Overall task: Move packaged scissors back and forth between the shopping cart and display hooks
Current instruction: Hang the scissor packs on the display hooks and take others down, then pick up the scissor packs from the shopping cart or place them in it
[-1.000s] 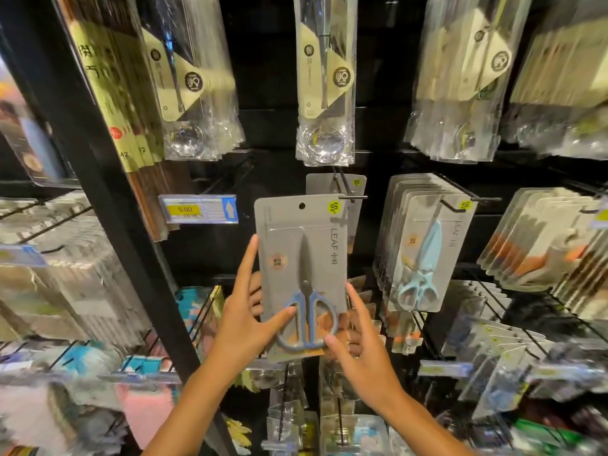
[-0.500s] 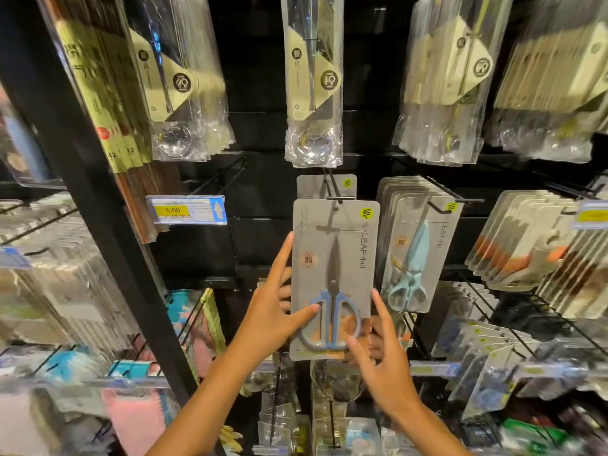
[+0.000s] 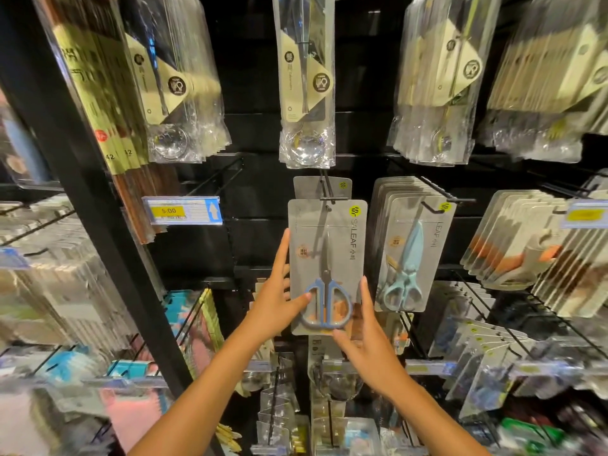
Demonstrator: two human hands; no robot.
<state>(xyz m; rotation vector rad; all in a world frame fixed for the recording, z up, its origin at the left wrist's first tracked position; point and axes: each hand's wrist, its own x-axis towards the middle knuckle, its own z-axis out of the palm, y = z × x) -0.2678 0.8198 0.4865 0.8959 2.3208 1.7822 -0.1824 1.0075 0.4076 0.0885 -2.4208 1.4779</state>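
- While both hands reach up at the black display wall, the scissors pack (image 3: 325, 258) sits between them, a grey card with blue-handled scissors under clear plastic.
- Left hand (image 3: 274, 311) is on the pack's left edge: index finger straight up along the side, thumb pressed across the front onto the blue handle loop, so its fingers are clamped on the pack.
- Right hand (image 3: 368, 340) holds the lower right corner, fingers (image 3: 364, 291) running up the right edge and thumb tucked under the bottom (a light pinch, but it is on the card).
- Top of the pack is right at the display hook (image 3: 327, 189), whose black tip shows at the card's hanging slot; whether the slot is fully threaded on, I cannot tell.
- Behind it on the same hook hangs another grey card (image 3: 306, 187), only its top visible.
- Just to the right, a stack of packs with pale blue scissors (image 3: 406, 258) hangs on its own hook, close beside but apart from the held pack.
- Above, a bagged ladle (image 3: 306, 93) hangs straight over the hook, with more clear bags either side.
- Left of the pack, a yellow price tag (image 3: 182, 210) reads 5.00, with an upward arrow.
- Lower shelves hold more packaged goods, blurred.
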